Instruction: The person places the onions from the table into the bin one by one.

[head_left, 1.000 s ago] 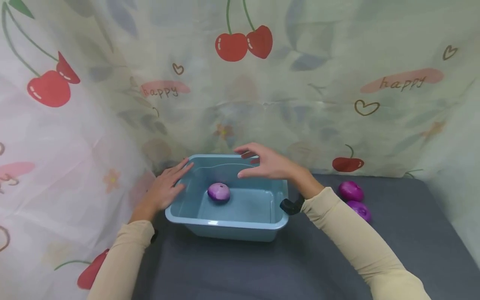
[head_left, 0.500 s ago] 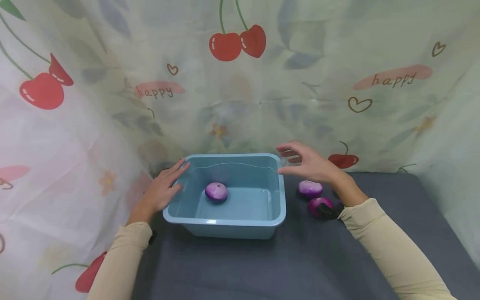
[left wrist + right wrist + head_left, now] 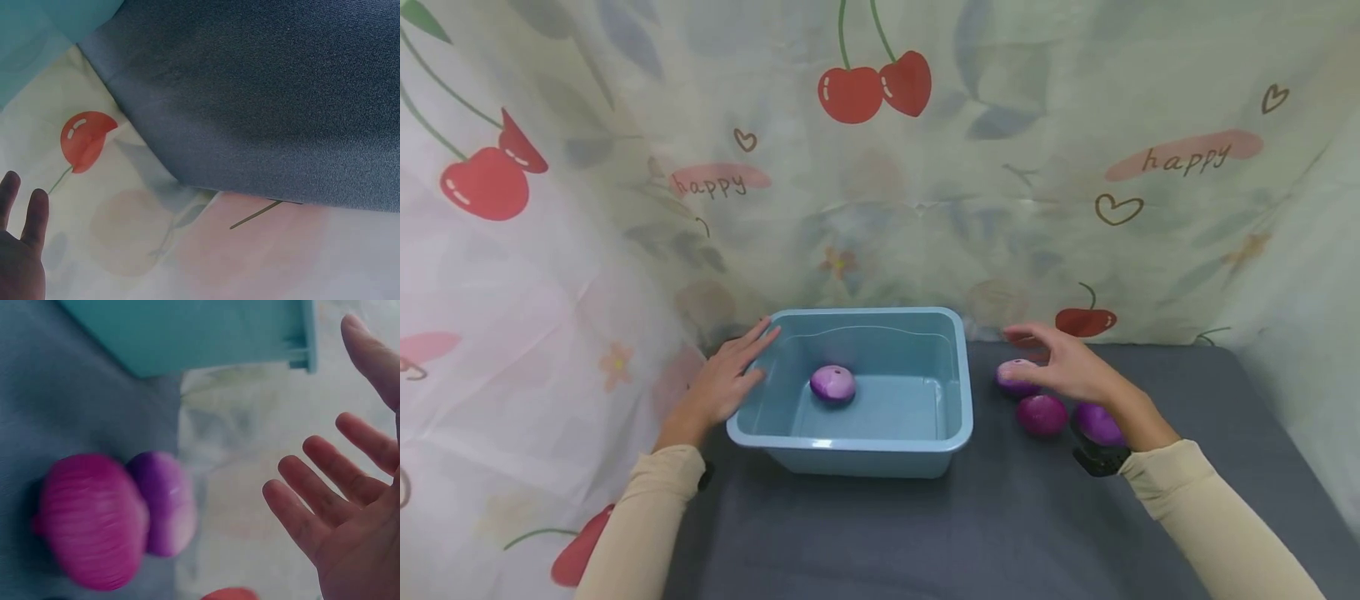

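Hands (image 3: pixel 722 379) (image 3: pixel 1070 364) apart, one purple onion (image 3: pixel 1018 389) (partly visible) behind the right.

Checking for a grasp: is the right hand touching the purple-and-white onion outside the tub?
Apart. The right wrist view shows a plain gap, with pale backdrop visible between the right hand and the purple-and-white onion.

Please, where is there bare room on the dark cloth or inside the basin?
Bare: the dark cloth in front of the blue basin, between the sleeves; also the basin's floor, right of its purple onion. Crowded: right of the basin, with three onions and the right hand.
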Motion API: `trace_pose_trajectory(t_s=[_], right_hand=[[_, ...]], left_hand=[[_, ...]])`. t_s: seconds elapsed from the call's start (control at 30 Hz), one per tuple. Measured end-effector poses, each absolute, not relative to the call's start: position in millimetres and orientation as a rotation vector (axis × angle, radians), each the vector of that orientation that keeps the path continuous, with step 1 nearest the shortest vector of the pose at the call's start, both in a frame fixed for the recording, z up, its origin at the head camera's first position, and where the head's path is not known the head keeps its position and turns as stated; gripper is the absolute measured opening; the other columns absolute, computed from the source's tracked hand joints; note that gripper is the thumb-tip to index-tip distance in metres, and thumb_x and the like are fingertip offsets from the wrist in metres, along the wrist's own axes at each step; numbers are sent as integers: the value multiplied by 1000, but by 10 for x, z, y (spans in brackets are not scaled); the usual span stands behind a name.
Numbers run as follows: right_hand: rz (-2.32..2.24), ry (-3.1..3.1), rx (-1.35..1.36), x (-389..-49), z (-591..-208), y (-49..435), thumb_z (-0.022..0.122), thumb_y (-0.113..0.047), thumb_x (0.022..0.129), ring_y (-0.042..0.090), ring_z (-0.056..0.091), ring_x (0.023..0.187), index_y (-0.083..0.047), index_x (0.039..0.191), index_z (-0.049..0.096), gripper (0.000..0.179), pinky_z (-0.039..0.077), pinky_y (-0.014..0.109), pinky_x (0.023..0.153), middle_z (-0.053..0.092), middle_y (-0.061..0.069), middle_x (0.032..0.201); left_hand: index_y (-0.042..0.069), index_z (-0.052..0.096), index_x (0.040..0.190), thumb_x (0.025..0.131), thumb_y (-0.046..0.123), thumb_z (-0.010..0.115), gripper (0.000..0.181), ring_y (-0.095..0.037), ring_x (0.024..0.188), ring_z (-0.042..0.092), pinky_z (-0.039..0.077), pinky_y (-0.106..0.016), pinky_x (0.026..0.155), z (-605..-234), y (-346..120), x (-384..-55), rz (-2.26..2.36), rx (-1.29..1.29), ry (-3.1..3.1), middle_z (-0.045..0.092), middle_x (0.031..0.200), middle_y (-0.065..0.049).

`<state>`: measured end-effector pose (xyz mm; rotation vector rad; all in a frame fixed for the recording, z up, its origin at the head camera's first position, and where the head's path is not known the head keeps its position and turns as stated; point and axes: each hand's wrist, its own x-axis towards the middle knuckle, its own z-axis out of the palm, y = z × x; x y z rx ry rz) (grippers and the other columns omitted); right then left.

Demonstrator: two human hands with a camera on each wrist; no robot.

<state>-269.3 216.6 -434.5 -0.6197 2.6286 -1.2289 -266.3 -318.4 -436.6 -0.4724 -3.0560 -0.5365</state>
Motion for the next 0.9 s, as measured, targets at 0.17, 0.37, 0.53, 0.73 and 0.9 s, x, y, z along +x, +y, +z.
trace_pose_trajectory(t_s=[0.17, 0.37, 0.53, 0.73, 0.9], right_hand=[[-1192, 2677, -519, -2582, -4574, 2285, 77, -48, 88, 45, 57, 133, -9, 149, 48, 78, 48, 61, 107, 53, 17, 150], [-1092, 2755, -445, -2496, -4790, 2369, 79, -46, 86, 42, 61, 128, -4, 143, 54, 75, 52, 58, 104, 60, 21, 141], [-1083, 2786, -475, -2468, -4899, 2394, 81, -34, 87, 41, 66, 120, -1, 134, 62, 61, 53, 58, 101, 67, 20, 131], [-1036, 2826, -524, -2445, -4985, 2395, 81, -25, 86, 35, 68, 112, -1, 129, 66, 51, 55, 56, 97, 70, 18, 124], [-998, 2841, -512, -2412, -5048, 2385, 83, -26, 84, 28, 66, 106, -4, 124, 68, 48, 57, 50, 93, 72, 14, 119]], left_hand=[[35, 24, 162, 102, 28, 43, 64, -43, 155, 24, 25, -76, 116, -4381, -3188, -2668, -536, -469, -3045, 13, 174, 6], [35, 24, 162, 102, 27, 43, 64, -43, 155, 25, 26, -76, 115, -4391, -3189, -2668, -529, -473, -3041, 13, 174, 6], [36, 23, 162, 102, 28, 43, 64, -43, 155, 24, 26, -77, 114, -4396, -3182, -2658, -530, -456, -3050, 13, 174, 6], [35, 24, 162, 102, 27, 42, 64, -43, 155, 25, 26, -77, 114, -4386, -3169, -2648, -533, -453, -3045, 14, 174, 5], [35, 23, 163, 102, 27, 42, 64, -43, 155, 24, 25, -77, 115, -4380, -3161, -2646, -535, -442, -3051, 13, 174, 5]])
